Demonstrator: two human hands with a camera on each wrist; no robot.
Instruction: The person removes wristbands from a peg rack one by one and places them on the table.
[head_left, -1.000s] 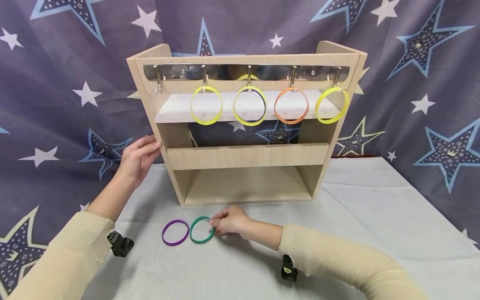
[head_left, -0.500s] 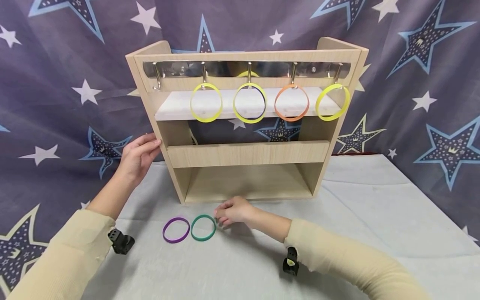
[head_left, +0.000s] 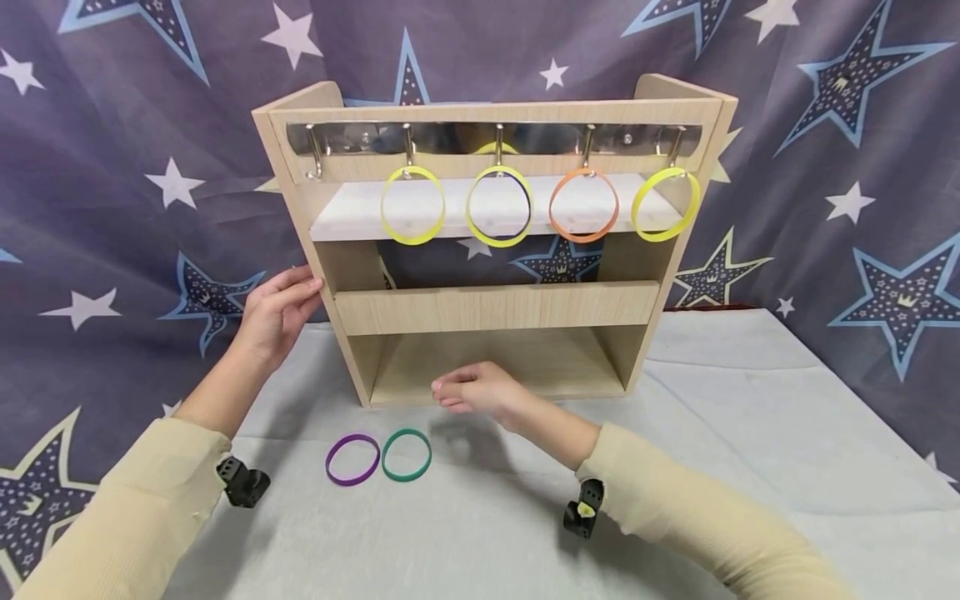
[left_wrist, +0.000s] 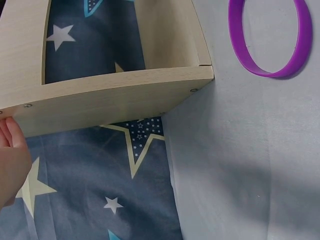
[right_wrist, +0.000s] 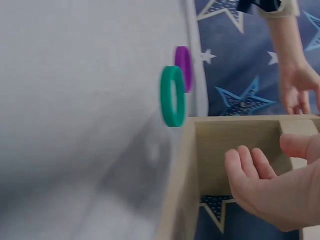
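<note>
My left hand (head_left: pixel 276 312) rests its fingertips against the outer left side of the wooden rack (head_left: pixel 495 310); the left wrist view shows its fingers (left_wrist: pixel 11 134) at that side panel. My right hand (head_left: pixel 480 387), holding nothing, hovers in front of the rack's lower compartment, its fingers loosely bent and the thumb apart from them in the right wrist view. A green wristband (head_left: pixel 407 480) lies on the table a little below and left of the right hand. Beside it lies a purple wristband (head_left: pixel 352 483), also seen in the left wrist view.
Along the rack's top runs a metal strip with several hooks. Yellow wristbands (head_left: pixel 412 242) (head_left: pixel 666 236) and an orange wristband (head_left: pixel 583 238) hang there, with a dark band behind the middle yellow one. The leftmost hook (head_left: pixel 313 158) is bare. A star-patterned cloth (head_left: pixel 810 250) hangs behind the white-covered table.
My right hand has let go of the green wristband and moved up and slightly right, away from it. My left hand stays on the rack's side.
</note>
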